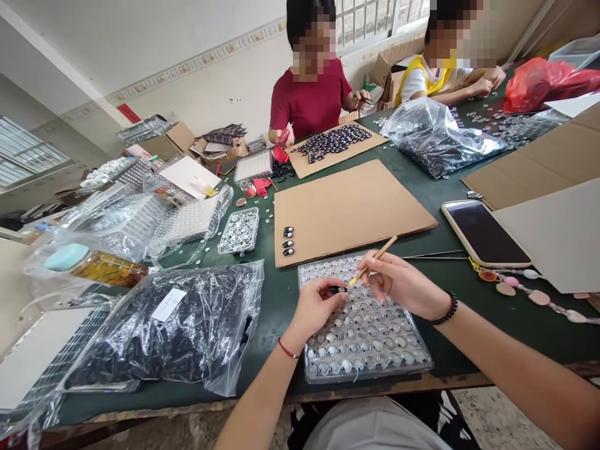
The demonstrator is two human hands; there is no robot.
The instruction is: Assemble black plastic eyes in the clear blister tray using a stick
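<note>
My left hand [315, 309] pinches a small black piece [338, 289] between thumb and fingertips. In my right hand [405, 289] is a thin wooden stick [383, 251] with a yellowish tip, which points down at the black piece; whether they touch I cannot tell. Both hands are above a clear plastic tray [328, 379] with rows of round, shiny pieces [372, 345]. Beyond it lies a flat cardboard sheet [349, 209]. Several black pieces with pale spots [287, 242] stand in a column near its left edge.
A bag of black pieces [187, 337] lies left, near a tub of silvery bits [239, 231] and a bottle [107, 265]. Right are a phone [485, 231] and bead strap [539, 297]. Across the table, a person in red [307, 103] sits by another cardboard sheet [304, 169].
</note>
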